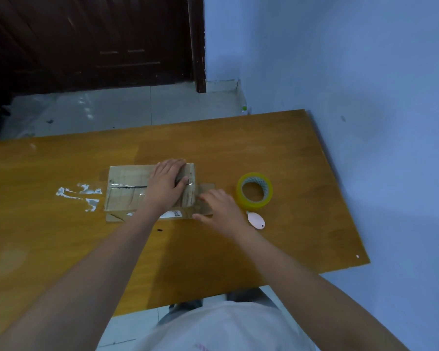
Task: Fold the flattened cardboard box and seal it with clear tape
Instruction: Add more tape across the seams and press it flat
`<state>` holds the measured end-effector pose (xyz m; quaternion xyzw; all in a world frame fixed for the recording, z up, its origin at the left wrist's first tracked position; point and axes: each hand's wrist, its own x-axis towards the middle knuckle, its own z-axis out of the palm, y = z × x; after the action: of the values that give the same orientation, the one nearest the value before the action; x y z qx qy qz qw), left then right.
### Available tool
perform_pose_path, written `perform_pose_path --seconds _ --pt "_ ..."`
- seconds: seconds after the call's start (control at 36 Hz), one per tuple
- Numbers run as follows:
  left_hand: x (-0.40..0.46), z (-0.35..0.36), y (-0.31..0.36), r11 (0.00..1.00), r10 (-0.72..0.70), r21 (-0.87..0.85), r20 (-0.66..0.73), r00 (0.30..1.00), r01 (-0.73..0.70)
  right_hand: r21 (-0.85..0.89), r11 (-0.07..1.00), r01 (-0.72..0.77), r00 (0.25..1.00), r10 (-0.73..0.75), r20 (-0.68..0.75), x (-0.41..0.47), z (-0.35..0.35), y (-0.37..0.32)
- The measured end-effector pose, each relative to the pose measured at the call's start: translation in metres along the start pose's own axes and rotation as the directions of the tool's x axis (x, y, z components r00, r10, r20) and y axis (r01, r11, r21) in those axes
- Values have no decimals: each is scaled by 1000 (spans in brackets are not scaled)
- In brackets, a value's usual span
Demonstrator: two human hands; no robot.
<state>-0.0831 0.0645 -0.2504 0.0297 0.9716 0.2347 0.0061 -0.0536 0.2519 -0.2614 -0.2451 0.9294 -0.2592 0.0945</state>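
A small brown cardboard box (pixel 127 191) stands on the wooden table (pixel 61 236), its top seam covered by clear tape. My left hand (pixel 166 182) lies flat on the top of the box at its right end, fingers straight. My right hand (pixel 219 207) presses with straight fingers on a side flap (pixel 205 190) that sticks out at the box's right end. A roll of clear tape (pixel 254 190) with a yellowish tint lies just right of the box.
A small pink cutter (pixel 256 220) lies in front of the tape roll. Crumpled clear tape scraps (pixel 80 195) are stuck to the table left of the box. The table's right edge runs along a blue wall (pixel 365 97).
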Motion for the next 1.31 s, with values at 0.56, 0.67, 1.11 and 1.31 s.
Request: perform_pose_path --seconds 0.56,0.67,1.11,1.31 --pt "0 0 3 1000 -8 19 -5 1000 8 -458 844 279 948 -319 -12 22 -10 -11" --pt "-1 0 2 1000 -11 22 -2 1000 11 -461 837 294 952 -301 60 25 -9 -12" --pt "-1 0 2 1000 -13 27 0 1000 13 -472 688 551 832 -495 251 41 -29 -5" --pt "-2 -1 4 998 17 63 -13 1000 -17 -492 633 597 800 -513 311 47 -37 -5"
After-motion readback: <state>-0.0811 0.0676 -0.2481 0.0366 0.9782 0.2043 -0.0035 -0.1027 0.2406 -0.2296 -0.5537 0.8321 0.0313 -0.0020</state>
